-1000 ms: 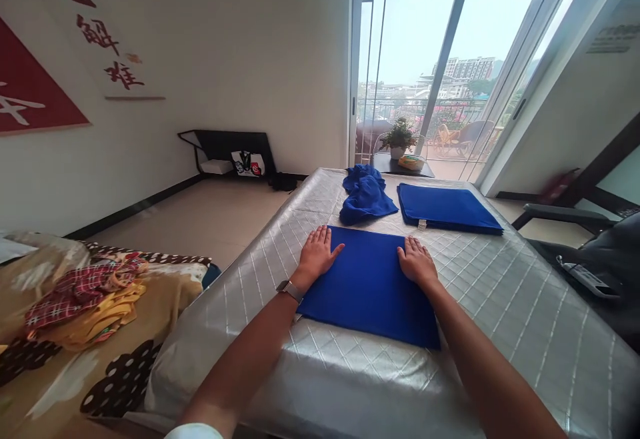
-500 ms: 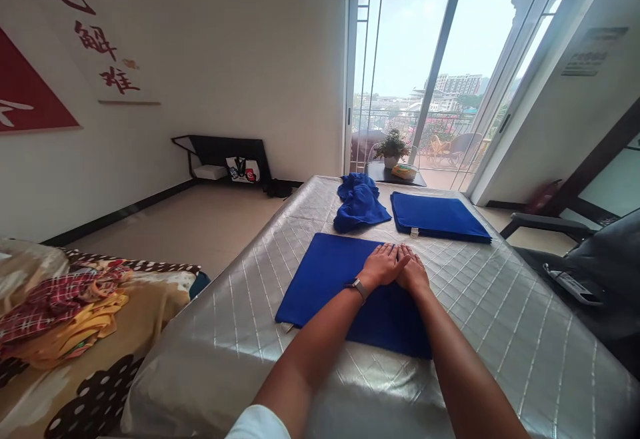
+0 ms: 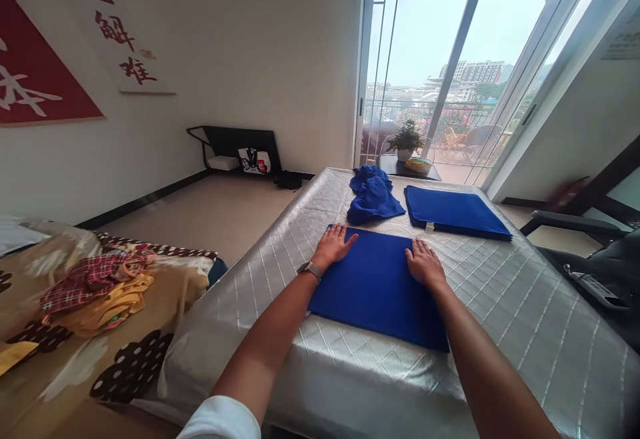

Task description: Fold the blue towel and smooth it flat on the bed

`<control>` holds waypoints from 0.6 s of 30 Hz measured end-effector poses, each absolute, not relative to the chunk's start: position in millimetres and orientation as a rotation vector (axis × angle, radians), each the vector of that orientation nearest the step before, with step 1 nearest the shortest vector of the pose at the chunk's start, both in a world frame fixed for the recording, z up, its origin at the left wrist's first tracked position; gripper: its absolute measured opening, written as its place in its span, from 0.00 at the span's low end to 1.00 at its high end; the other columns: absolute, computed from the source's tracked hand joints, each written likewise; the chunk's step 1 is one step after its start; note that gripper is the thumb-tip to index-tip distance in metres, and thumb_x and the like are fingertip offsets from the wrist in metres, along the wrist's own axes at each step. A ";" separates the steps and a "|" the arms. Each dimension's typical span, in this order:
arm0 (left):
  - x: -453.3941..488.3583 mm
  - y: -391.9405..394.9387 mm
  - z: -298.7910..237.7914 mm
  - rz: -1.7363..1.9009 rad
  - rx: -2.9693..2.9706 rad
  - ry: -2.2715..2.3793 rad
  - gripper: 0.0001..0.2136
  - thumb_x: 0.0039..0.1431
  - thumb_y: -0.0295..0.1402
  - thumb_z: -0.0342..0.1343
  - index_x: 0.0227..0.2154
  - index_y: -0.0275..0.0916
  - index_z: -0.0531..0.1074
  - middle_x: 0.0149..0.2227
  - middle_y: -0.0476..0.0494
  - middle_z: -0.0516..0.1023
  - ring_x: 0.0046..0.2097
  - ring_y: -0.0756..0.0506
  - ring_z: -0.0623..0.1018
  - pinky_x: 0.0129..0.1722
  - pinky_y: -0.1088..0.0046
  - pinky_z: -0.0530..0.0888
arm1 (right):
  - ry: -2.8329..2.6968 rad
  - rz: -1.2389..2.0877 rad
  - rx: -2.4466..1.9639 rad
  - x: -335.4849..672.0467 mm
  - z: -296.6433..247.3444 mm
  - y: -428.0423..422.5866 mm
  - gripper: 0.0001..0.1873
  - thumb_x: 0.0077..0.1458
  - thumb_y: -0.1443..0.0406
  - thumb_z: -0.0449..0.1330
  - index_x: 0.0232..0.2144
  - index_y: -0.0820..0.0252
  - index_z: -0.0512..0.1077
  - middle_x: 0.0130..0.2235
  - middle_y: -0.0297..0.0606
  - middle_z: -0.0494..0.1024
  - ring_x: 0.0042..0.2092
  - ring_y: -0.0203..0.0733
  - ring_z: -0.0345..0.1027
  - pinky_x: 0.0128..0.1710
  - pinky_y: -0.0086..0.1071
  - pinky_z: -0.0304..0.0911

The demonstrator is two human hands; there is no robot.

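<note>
- Blue folded towel (image 3: pixel 377 286) lies flat on the silver quilted mattress (image 3: pixel 500 306).
- My left hand (image 3: pixel 334 246) and right hand (image 3: pixel 424 262) press it, palms flat, fingers spread, gripping nothing.

The left hand (image 3: pixel 334 246) and right hand (image 3: pixel 425 264) hide patches of the blue cloth (image 3: pixel 375 286), perhaps its far corners.

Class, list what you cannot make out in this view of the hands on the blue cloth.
Head view: the left hand and right hand cover parts of the near blue cloth.
Head view: the white tag on the far folded cloth is too small to read.
Head view: the black chair is cut off by the right edge.
</note>
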State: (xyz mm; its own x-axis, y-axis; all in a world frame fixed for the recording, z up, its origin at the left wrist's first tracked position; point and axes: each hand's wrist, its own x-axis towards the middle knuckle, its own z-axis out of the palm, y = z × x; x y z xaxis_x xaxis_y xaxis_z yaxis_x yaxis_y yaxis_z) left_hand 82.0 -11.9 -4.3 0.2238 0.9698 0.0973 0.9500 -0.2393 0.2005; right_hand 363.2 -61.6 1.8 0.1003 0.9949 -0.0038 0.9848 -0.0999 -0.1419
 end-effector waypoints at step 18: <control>68.2 -12.2 -4.7 0.383 2.287 1.930 0.43 0.67 0.59 0.23 0.69 0.26 0.50 0.72 0.34 0.49 0.72 0.39 0.49 0.70 0.61 0.46 | -2.094 0.086 -2.282 365.3 3.8 -59.3 0.36 0.68 0.56 0.31 0.71 0.71 0.46 0.73 0.42 0.45 0.73 0.43 0.35 0.70 0.40 0.35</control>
